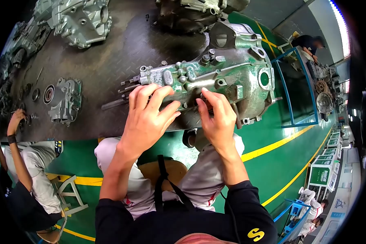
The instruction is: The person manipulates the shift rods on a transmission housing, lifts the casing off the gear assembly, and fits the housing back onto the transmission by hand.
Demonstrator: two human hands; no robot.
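Note:
A large metal gearbox housing (248,61) lies on the dark workbench in front of me, with shafts (114,104) sticking out of its left end. My left hand (147,118) rests over the near side of the housing, its fingers bent but apart and nothing visibly held. To its right, my right hand (218,120) pinches a small dark round part at the housing's near side. The fingertips cover most of that part, so its kind does not show.
A smaller cast cover (66,101) and several rings (35,95) lie left on the bench (122,44). More housings (81,20) stand at the back. A co-worker's hand (17,120) handles parts at the left. A blue frame (289,93) stands right.

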